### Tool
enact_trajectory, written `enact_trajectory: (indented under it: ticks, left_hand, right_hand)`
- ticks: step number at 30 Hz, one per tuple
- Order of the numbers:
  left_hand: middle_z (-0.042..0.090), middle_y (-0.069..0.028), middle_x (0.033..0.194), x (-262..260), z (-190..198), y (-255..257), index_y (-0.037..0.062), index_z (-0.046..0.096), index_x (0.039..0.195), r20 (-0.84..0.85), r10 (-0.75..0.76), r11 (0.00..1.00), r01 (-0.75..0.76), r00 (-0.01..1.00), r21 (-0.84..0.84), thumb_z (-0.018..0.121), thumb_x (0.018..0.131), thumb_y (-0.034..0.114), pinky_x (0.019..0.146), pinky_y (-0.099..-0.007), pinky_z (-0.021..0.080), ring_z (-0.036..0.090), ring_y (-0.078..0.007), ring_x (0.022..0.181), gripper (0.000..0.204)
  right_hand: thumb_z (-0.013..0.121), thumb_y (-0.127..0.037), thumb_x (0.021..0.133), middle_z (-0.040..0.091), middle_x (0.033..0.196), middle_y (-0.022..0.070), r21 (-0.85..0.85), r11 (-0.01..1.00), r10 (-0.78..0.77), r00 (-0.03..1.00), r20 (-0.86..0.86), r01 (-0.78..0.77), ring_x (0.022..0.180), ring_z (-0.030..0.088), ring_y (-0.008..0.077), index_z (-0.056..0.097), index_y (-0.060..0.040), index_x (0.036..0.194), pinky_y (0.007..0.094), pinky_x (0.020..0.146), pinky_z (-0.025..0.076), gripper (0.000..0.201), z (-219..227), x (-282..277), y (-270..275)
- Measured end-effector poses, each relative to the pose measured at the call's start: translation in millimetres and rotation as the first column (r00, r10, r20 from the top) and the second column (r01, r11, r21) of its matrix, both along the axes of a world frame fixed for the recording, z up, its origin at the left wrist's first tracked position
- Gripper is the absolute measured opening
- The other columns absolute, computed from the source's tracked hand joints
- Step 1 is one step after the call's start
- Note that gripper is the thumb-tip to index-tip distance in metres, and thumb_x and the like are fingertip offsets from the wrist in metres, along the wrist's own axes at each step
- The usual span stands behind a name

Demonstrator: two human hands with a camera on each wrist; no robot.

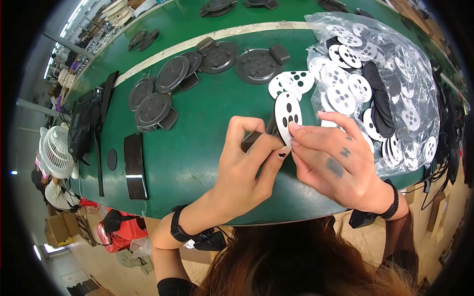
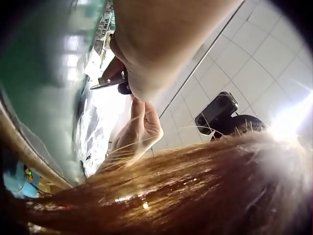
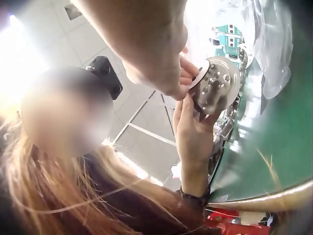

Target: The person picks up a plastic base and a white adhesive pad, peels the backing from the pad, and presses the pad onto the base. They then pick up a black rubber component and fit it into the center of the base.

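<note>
My left hand (image 1: 244, 165) grips a dark round plastic disc (image 3: 222, 85) by its dark block-like clip (image 1: 254, 140). The disc stands tilted above the table, and its bumpy face shows in the right wrist view. A white round pad (image 1: 287, 109) with several dark holes lies over that face, its far edge lifted away in the right wrist view. With thumb and fingertips, my right hand (image 1: 340, 165) pinches the pad's near edge. Both hands' fingertips meet there. In the left wrist view, the left forearm hides most of the disc (image 2: 105, 85).
Two loose white pads (image 1: 299, 81) lie just beyond the hands. To the right, a clear plastic bag (image 1: 419, 89) spills many white and black pads. More dark discs (image 1: 172, 74) sit at the left and back. A black phone (image 1: 134, 165) rests at the left on the green table (image 1: 197, 128).
</note>
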State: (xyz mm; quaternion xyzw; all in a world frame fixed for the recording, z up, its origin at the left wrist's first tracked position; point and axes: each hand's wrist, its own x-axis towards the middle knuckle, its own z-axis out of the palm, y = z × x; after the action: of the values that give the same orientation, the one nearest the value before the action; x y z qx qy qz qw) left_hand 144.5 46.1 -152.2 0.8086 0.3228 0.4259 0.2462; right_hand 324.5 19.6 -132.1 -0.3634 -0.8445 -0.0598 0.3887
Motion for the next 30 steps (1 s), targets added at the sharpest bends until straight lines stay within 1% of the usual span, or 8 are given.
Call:
enact_trajectory:
  ticks: [4,7,9,12,19,22,26,30]
  left_hand:
    - [0.04,-0.0112,0.088,1,1,0,0.0018,0.057,0.083,-0.024,0.0,0.998,0.002,1.0,0.068,0.061,0.077,0.0,0.054,-0.0278,0.039,0.045,-0.0187,0.067,0.008]
    - [0.04,-0.011,0.088,1,2,-2,0.0009,0.057,0.083,0.008,-0.001,1.0,0.001,1.0,-0.013,0.06,0.077,0.0,0.052,-0.0273,0.039,0.045,-0.0167,0.064,0.007]
    - [0.041,-0.0105,0.089,1,5,-4,0.0,0.057,0.083,0.068,-0.002,0.982,0.015,0.998,-0.187,0.06,0.077,0.0,0.052,-0.0263,0.04,0.046,-0.0142,0.062,0.007]
    - [0.041,-0.0096,0.089,3,2,-2,-0.0008,0.057,0.084,0.179,-0.049,0.972,0.088,0.983,-0.216,0.059,0.077,0.0,0.052,-0.0252,0.04,0.046,-0.0127,0.062,0.007]
    - [0.041,-0.0077,0.089,-1,-1,3,-0.0004,0.059,0.083,0.161,-0.025,0.982,0.055,0.987,-0.183,0.059,0.077,0.001,0.053,-0.0224,0.039,0.046,-0.0112,0.064,0.006]
    - [0.042,-0.0049,0.089,-4,1,5,0.0007,0.06,0.082,0.201,0.02,0.964,0.035,0.979,-0.264,0.06,0.08,0.004,0.054,-0.021,0.038,0.045,-0.0086,0.067,0.004]
    - [0.042,-0.0046,0.09,-8,4,7,0.0007,0.06,0.083,0.186,0.024,0.976,0.017,0.982,-0.218,0.059,0.082,0.006,0.056,-0.0213,0.038,0.045,-0.0083,0.07,0.006]
    - [0.044,-0.004,0.091,-11,10,5,-0.0002,0.056,0.082,0.22,0.013,0.906,0.081,0.976,-0.415,0.052,0.087,0.01,0.059,-0.0195,0.038,0.044,-0.0073,0.075,0.012]
  right_hand:
    - [0.072,0.001,0.059,0.062,0.095,0.0093,0.02,1.0,-0.005,1.0,-0.028,0.006,0.08,0.062,0.0205,0.061,0.0009,0.081,0.0384,0.08,0.047,0.025,-1,0,1]
    - [0.07,0.002,0.059,0.062,0.094,0.0084,-0.037,0.999,0.0,0.998,-0.058,-0.002,0.077,0.061,0.0209,0.061,0.0004,0.08,0.037,0.078,0.048,0.023,2,2,3]
    - [0.069,0.003,0.059,0.063,0.089,0.0076,-0.13,0.991,0.01,0.989,-0.151,-0.03,0.074,0.06,0.0218,0.06,-0.0011,0.08,0.0333,0.073,0.049,0.023,6,4,6]
    - [0.069,0.004,0.059,0.063,0.086,0.0081,-0.256,0.965,-0.015,0.971,-0.237,-0.048,0.073,0.061,0.0222,0.06,-0.0021,0.08,0.0305,0.069,0.049,0.023,14,9,9]
    - [0.059,0.003,0.077,0.062,0.093,0.0111,-0.376,0.922,-0.057,0.931,-0.36,-0.088,0.084,0.057,0.0142,0.06,0.003,0.086,0.023,0.073,0.044,0.009,20,23,15]
    - [0.057,-0.001,0.084,0.06,0.096,0.0089,-0.433,0.896,-0.238,0.715,-0.657,-0.099,0.084,0.056,0.0098,0.059,0.0062,0.092,0.0214,0.075,0.046,0.011,20,31,21]
    - [0.057,-0.003,0.085,0.06,0.091,0.0045,-0.466,0.883,-0.407,0.573,-0.711,0.049,0.077,0.057,0.0078,0.059,0.0063,0.098,0.02,0.072,0.045,0.015,26,48,28]
    - [0.061,-0.005,0.083,0.061,0.092,0.0043,-0.414,0.908,-0.331,0.706,-0.626,0.058,0.079,0.059,0.0105,0.059,0.0028,0.101,0.0218,0.074,0.047,0.02,16,47,36]
